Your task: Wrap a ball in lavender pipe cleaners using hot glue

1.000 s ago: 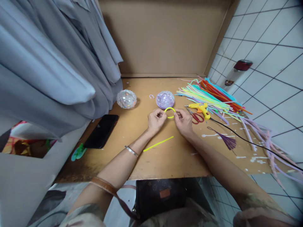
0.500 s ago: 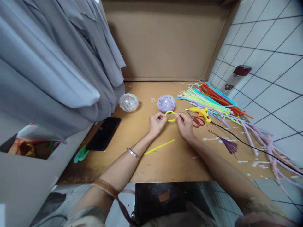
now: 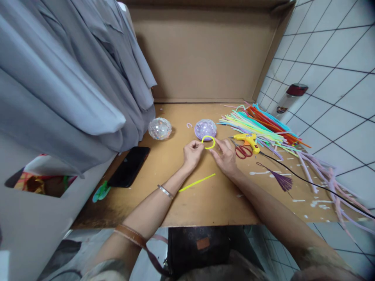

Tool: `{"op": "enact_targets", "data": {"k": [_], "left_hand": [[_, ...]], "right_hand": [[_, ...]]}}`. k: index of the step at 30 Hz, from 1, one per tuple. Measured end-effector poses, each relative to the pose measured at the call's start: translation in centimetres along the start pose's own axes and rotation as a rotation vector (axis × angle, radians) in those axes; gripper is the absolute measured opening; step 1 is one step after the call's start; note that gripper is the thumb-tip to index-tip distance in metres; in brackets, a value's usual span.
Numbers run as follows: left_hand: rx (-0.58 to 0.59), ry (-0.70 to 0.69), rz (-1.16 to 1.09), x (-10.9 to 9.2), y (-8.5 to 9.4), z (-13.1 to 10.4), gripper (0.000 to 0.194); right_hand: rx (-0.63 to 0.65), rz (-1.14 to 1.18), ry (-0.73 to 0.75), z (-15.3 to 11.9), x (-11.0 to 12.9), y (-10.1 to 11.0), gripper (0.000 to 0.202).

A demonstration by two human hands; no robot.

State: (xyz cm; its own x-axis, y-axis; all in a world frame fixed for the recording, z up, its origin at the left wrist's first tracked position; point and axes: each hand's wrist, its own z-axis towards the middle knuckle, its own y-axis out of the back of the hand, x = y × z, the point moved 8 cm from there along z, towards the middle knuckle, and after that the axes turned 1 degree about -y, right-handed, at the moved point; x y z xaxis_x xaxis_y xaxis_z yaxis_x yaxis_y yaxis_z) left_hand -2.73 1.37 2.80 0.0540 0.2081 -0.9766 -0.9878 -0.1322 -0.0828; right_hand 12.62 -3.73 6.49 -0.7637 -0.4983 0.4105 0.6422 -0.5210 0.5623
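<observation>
A yellow pipe cleaner (image 3: 208, 136), bent into a ring, is between my hands above the table. My left hand (image 3: 192, 155) pinches its left side between thumb and fingers. My right hand (image 3: 227, 158) has its index finger at the ring's right side and its thumb near the lower edge, with a gap between them. Below the hands a straight yellow pipe cleaner (image 3: 197, 182) lies on the table. Just behind the ring sits a clear ball with a lilac rim (image 3: 205, 128). Another clear, faceted ball (image 3: 159, 128) stands farther left.
To the right lie a yellow glue gun (image 3: 246, 139) with a black cord, red-handled scissors (image 3: 243, 151) and a purple tassel (image 3: 283, 180). Behind them are bundled coloured pipe cleaners (image 3: 260, 125). A black phone (image 3: 129, 167) lies at left by a grey curtain (image 3: 88, 78).
The ring and both hands have shifted slightly left. My right hand has loosened from a tight pinch, its thumb and index finger now spread at the ring.
</observation>
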Motion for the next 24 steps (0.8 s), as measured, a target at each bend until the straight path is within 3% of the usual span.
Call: {"op": "enact_targets", "data": {"k": [6, 15, 19, 24], "left_hand": [[-0.021, -0.002, 0.013, -0.2, 0.0, -0.2, 0.014], [-0.023, -0.026, 0.068, -0.4, -0.1, -0.4, 0.012], [-0.016, -0.035, 0.091, -0.7, -0.1, -0.5, 0.012], [0.008, -0.047, 0.091, -0.8, -0.3, -0.6, 0.013]], "right_hand": [[0.015, -0.219, 0.028, -0.2, 0.6, 0.1, 0.041], [0.148, -0.451, 0.026, -0.1, 1.1, -0.7, 0.049], [0.188, -0.477, 0.010, -0.2, 0.7, -1.1, 0.054], [0.145, -0.424, 0.014, -0.2, 0.5, -1.0, 0.051]]}}
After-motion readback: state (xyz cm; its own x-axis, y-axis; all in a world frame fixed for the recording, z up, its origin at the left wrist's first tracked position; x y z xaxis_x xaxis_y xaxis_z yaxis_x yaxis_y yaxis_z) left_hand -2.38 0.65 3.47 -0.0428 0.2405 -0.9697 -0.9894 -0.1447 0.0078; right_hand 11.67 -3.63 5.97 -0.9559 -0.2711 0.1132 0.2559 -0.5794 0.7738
